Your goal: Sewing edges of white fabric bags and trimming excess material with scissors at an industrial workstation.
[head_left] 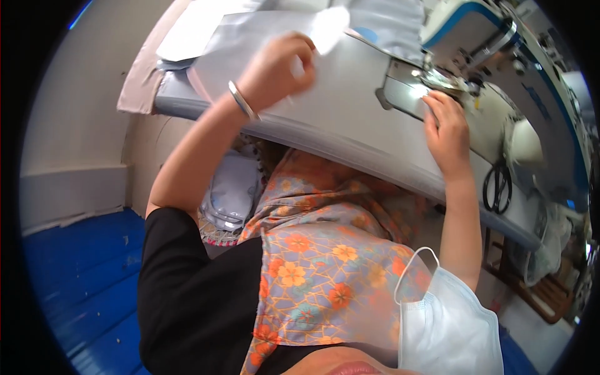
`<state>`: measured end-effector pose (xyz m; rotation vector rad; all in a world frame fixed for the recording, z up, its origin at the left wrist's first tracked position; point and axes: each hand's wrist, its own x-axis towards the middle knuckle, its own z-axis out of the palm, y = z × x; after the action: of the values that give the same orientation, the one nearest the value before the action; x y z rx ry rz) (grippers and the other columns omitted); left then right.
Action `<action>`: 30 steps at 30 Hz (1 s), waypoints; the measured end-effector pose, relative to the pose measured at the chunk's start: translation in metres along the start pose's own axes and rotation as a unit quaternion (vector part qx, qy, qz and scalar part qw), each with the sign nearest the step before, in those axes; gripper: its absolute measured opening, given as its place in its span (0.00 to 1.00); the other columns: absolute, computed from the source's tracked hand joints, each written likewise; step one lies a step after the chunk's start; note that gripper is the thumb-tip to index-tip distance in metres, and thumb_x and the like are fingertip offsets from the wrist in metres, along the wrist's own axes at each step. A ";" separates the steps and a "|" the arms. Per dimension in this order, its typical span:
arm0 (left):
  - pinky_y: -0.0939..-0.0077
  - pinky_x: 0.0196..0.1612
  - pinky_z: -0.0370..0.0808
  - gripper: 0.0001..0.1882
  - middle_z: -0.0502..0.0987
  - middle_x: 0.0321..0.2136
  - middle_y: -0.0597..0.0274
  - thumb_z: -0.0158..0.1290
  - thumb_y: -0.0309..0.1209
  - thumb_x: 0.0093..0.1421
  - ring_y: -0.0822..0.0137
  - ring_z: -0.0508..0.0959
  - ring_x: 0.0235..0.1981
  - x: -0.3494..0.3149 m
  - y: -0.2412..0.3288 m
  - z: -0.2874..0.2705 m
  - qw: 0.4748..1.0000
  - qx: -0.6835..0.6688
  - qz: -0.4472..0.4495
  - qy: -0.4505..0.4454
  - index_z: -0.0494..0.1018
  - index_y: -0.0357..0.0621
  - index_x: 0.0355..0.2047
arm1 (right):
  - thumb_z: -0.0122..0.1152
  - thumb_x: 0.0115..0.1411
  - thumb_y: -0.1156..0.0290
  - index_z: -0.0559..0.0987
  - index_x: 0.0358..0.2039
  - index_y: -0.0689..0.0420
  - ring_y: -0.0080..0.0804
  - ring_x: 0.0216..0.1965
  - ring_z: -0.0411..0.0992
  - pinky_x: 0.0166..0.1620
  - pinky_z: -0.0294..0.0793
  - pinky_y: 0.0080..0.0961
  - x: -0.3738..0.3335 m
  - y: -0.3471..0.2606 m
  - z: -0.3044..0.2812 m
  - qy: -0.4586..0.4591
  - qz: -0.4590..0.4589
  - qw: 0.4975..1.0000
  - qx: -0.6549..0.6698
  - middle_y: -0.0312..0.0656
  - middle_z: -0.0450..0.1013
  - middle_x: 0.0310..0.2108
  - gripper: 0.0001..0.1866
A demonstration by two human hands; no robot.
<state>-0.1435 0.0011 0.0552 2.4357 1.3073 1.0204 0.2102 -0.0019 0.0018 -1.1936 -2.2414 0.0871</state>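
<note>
My left hand point(281, 72), a metal bangle on its wrist, is raised over the left part of the sewing table point(350, 106). Its thumb and fingers are curled together at the edge of a small white piece point(330, 30), perhaps cloth; blur hides its detail. My right hand point(447, 128) rests beside the lit metal plate point(403, 92) of a white and blue sewing machine point(475, 37). Its fingers are stretched toward the presser foot point(437, 80), and I see nothing held in them.
Grey-white sheets of material point(390, 37) and a white stack point(190, 34) lie on the table's far side. Black-handled scissors point(498, 187) are at the right, near a clear plastic bag point(550, 250). Below the table sits a basket of pale folded pieces point(231, 190).
</note>
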 end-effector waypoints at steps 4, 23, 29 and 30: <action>0.62 0.49 0.75 0.04 0.80 0.39 0.57 0.58 0.26 0.49 0.52 0.78 0.40 -0.031 0.075 0.073 0.998 -0.040 0.033 -0.045 0.74 0.41 0.24 | 0.61 0.60 0.74 0.81 0.50 0.59 0.47 0.56 0.72 0.59 0.71 0.38 0.005 -0.017 -0.006 0.018 -0.049 0.997 0.064 0.45 0.76 0.54 0.16; 0.61 0.64 0.68 0.21 0.76 0.58 0.59 0.51 0.26 0.59 0.59 0.72 0.62 0.044 0.044 0.138 0.981 0.144 0.119 -0.050 0.76 0.43 0.54 | 0.62 0.59 0.74 0.81 0.51 0.59 0.45 0.57 0.71 0.60 0.71 0.39 0.004 -0.013 0.004 -0.002 -0.057 0.998 -0.008 0.44 0.75 0.55 0.18; 0.62 0.65 0.67 0.22 0.75 0.60 0.56 0.51 0.24 0.61 0.57 0.71 0.63 0.048 0.046 0.142 0.983 0.143 0.095 -0.068 0.75 0.44 0.56 | 0.61 0.59 0.75 0.81 0.50 0.59 0.44 0.55 0.73 0.59 0.73 0.37 0.005 -0.014 0.007 0.014 -0.054 0.998 -0.013 0.44 0.76 0.54 0.17; 0.61 0.64 0.68 0.20 0.76 0.58 0.56 0.51 0.25 0.60 0.57 0.72 0.62 0.049 0.047 0.144 0.983 0.146 0.095 -0.049 0.76 0.43 0.54 | 0.61 0.59 0.75 0.81 0.50 0.59 0.44 0.55 0.73 0.59 0.73 0.37 0.005 -0.013 0.007 0.014 -0.054 0.998 -0.015 0.44 0.76 0.54 0.17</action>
<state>-0.0001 0.0325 -0.0064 2.8354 1.2917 0.7815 0.1951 -0.0043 0.0029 -1.0804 -2.2855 -0.0042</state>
